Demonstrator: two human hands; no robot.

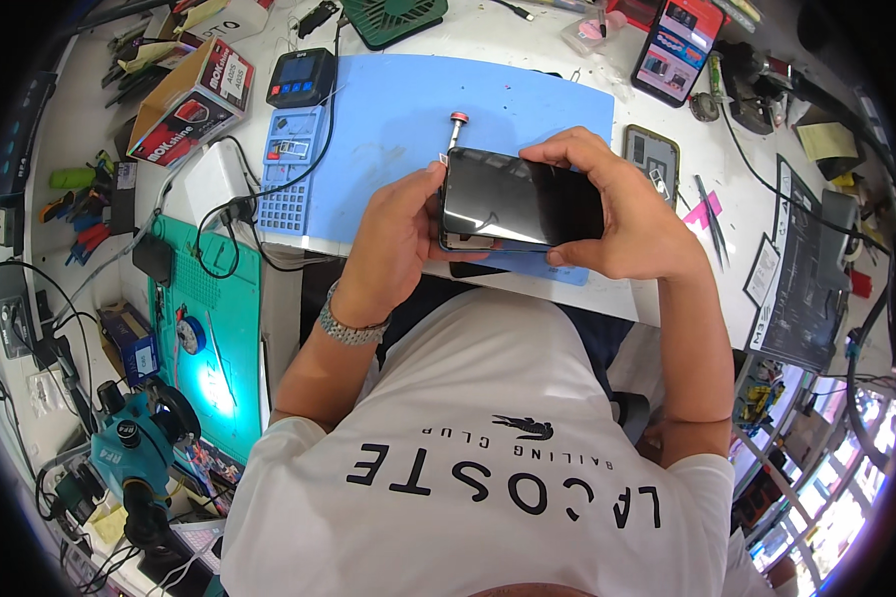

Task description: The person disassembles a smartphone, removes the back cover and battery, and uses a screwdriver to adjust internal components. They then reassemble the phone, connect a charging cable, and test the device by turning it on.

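Observation:
A smartphone (513,194) with a dark, glossy screen lies sideways between my two hands, above the front part of the blue mat (398,109). My left hand (400,224) grips its left end, thumb at the upper left corner. Around the right end curls my right hand (632,214), with fingers on the far edge and the thumb on the near edge. At the phone's lower left, the screen does not line up with the frame (468,242) under it, and some inner parts show. Just beyond the phone's far left corner is a small screwdriver (457,127) with a red cap.
Right of the mat lie a phone back housing (653,159) and tweezers (712,219). A lit phone (678,50) stands behind them. To the left are a small black device (302,78), an open box (191,104), a green mat (209,328) and a teal microscope (139,443). Cables cross the bench.

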